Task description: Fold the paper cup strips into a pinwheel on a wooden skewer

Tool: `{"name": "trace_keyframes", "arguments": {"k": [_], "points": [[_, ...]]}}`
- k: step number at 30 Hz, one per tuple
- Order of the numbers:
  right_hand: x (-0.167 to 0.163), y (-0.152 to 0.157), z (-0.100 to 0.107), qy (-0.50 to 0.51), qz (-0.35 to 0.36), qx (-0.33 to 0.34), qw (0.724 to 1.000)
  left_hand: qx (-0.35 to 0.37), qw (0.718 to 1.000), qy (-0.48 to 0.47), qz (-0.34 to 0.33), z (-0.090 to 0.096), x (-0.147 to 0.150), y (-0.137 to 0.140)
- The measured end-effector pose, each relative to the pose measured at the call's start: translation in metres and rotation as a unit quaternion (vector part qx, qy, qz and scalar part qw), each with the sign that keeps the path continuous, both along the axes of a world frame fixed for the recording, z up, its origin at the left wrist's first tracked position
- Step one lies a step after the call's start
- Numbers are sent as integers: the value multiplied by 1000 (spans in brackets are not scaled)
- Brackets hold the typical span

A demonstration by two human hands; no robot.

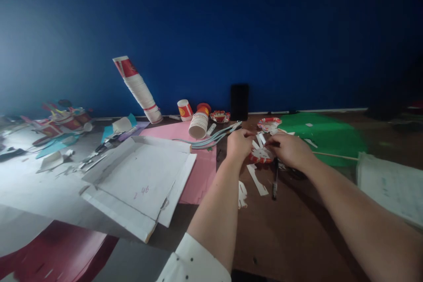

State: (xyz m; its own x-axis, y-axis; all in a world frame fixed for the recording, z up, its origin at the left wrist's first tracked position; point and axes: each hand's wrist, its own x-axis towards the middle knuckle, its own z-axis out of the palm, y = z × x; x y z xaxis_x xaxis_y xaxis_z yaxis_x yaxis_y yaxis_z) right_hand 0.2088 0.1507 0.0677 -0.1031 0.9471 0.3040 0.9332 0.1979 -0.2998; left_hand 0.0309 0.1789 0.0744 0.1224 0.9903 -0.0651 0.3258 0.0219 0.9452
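A red and white paper cup cut into strips (261, 153) lies low over the brown table, its white strips fanned inward. My left hand (241, 143) grips its left side with bent fingers. From the right, my right hand (291, 150) pinches at the upper strips; its fingertips partly hide the cup's edge. Just below sit a white paper scrap (257, 180) and a black pen (275, 180). Another cut red and white cup piece (269, 123) rests behind the hands.
Green paper (330, 139) spreads at right, beside a white packet (390, 185). A black phone (239, 102) leans on the blue wall. Grey-blue cords (208, 141), stacked paper cups (142, 92), pink paper (201, 180) and a white cardboard lid (132, 185) are on the left.
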Motion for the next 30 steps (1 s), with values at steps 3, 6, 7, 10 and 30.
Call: {"name": "trace_keyframes", "arguments": {"k": [3, 6, 7, 10, 30], "points": [[-1, -1, 0, -3, -5, -6, 1000, 68, 993, 96, 5, 1, -1, -2], [-2, -1, -2, -5, -11, -10, 1000, 130, 967, 216, -32, 6, 1, -9], [-2, -2, -2, -6, -11, -11, 1000, 140, 956, 253, -53, 8, 2, -11], [-3, -2, -3, -9, -11, -14, 1000, 157, 920, 342, -107, 13, 6, -18], [-4, -4, -6, -80, 0, -49, 996, 174, 827, 511, -155, 25, 17, -30]]}}
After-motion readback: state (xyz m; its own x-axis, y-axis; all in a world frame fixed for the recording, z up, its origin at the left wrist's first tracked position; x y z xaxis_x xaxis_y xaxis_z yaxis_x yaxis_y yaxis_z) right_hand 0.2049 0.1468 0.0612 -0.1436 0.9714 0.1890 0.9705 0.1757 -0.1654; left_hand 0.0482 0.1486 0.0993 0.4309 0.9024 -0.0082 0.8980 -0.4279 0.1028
